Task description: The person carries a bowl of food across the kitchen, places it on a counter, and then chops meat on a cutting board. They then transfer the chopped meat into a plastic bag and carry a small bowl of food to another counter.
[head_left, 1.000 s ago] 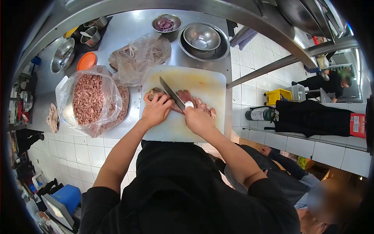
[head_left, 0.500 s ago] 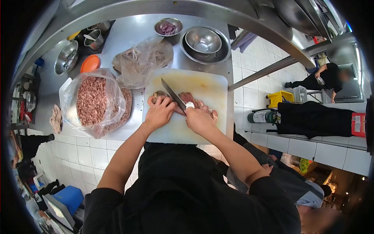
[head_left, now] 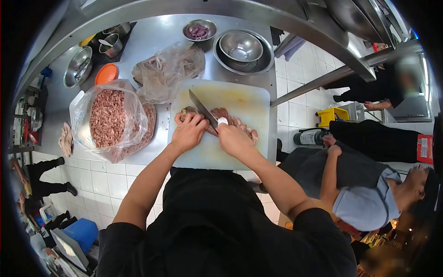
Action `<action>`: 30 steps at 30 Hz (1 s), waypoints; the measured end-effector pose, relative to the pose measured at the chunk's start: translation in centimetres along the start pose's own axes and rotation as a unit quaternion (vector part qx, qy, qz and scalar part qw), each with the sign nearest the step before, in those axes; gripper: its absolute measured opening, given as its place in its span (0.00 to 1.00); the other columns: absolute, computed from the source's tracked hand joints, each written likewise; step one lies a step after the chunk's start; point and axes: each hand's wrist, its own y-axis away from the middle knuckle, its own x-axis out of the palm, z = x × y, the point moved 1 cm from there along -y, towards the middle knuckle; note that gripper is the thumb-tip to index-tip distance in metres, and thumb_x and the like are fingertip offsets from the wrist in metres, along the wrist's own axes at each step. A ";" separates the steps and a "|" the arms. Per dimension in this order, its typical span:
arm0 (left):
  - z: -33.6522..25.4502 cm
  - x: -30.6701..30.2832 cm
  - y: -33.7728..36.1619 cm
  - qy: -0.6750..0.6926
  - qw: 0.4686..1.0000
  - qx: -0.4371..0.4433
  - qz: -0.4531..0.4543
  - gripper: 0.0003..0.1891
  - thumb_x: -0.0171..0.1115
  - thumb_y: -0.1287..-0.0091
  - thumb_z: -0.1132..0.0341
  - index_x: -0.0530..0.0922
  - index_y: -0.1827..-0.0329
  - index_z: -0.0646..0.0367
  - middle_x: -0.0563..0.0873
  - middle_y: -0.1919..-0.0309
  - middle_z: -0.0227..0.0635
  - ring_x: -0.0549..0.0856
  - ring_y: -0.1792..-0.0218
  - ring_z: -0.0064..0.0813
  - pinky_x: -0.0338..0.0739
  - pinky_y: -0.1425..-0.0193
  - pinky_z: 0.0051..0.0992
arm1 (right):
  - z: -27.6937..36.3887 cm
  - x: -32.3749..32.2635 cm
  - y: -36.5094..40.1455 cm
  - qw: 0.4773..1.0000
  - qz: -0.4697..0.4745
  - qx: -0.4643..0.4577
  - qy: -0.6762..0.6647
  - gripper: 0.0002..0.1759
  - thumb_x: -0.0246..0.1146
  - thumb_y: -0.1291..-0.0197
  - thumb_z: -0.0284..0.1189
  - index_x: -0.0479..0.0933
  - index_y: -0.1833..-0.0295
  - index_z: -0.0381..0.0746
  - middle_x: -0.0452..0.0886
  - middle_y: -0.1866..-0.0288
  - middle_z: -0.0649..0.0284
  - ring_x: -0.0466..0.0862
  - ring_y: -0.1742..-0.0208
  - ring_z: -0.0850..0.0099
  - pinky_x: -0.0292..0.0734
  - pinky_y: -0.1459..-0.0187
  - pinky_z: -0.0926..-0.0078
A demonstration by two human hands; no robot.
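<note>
On a white cutting board (head_left: 212, 157), my right hand (head_left: 235, 138) is closed round the white handle of a knife (head_left: 201, 107), its blade pointing away and to the left. My left hand (head_left: 188, 131), fingers curled, presses a piece of raw meat (head_left: 188, 111) just left of the blade. Most of that piece is hidden under the fingers. Right of the blade lie sliced pieces of meat (head_left: 244, 127), close to my right hand.
Left of the board stands a clear bag of chopped meat (head_left: 108, 117), near an orange lid (head_left: 107, 74). Behind are another plastic bag (head_left: 168, 71), a bowl of purple slices (head_left: 199, 31) and nested metal bowls (head_left: 242, 46). A person (head_left: 364, 198) is close on my right.
My hands and the knife have shifted only slightly on the board. The person at my right has come further into view, and another at the far right has changed posture.
</note>
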 end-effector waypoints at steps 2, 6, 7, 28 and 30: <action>-0.2 0.0 0.3 0.006 1.000 -0.002 0.008 0.10 0.65 0.25 0.60 0.82 0.43 0.41 0.82 0.43 0.25 0.78 0.32 0.33 0.57 0.27 0.60 | 0.2 -1.0 2.6 1.000 -0.009 -0.008 0.010 0.11 0.54 0.25 0.26 0.79 0.50 0.30 0.91 0.59 0.40 0.93 0.54 0.41 0.87 0.51 0.40; 0.2 0.3 0.3 0.006 0.999 -0.010 0.043 0.11 0.64 0.24 0.61 0.82 0.42 0.42 0.83 0.42 0.25 0.78 0.32 0.34 0.57 0.28 0.62 | -1.0 2.4 3.1 1.000 -0.013 -0.026 -0.010 0.14 0.53 0.20 0.30 0.79 0.51 0.30 0.90 0.61 0.40 0.92 0.58 0.39 0.86 0.55 0.39; 0.3 0.3 0.1 -0.006 0.999 -0.030 0.043 0.11 0.64 0.25 0.62 0.82 0.41 0.42 0.83 0.41 0.25 0.78 0.32 0.34 0.57 0.29 0.63 | -1.1 3.9 2.6 0.999 -0.025 -0.025 -0.011 0.18 0.53 0.16 0.34 0.79 0.52 0.30 0.90 0.60 0.38 0.91 0.57 0.38 0.85 0.56 0.39; -0.4 0.0 0.4 0.071 0.995 -0.071 0.024 0.10 0.65 0.20 0.57 0.87 0.42 0.42 0.82 0.37 0.30 0.74 0.31 0.48 0.63 0.28 0.54 | -1.7 4.1 1.9 0.999 0.019 0.011 0.027 0.14 0.54 0.21 0.31 0.80 0.47 0.32 0.92 0.56 0.43 0.93 0.56 0.42 0.86 0.55 0.40; -0.8 0.1 0.9 0.073 0.994 -0.075 0.019 0.10 0.65 0.20 0.57 0.87 0.42 0.42 0.82 0.37 0.30 0.74 0.31 0.48 0.63 0.29 0.54 | -1.5 3.3 0.5 1.000 0.002 0.002 0.009 0.14 0.54 0.21 0.31 0.80 0.48 0.32 0.92 0.58 0.43 0.93 0.56 0.42 0.86 0.55 0.39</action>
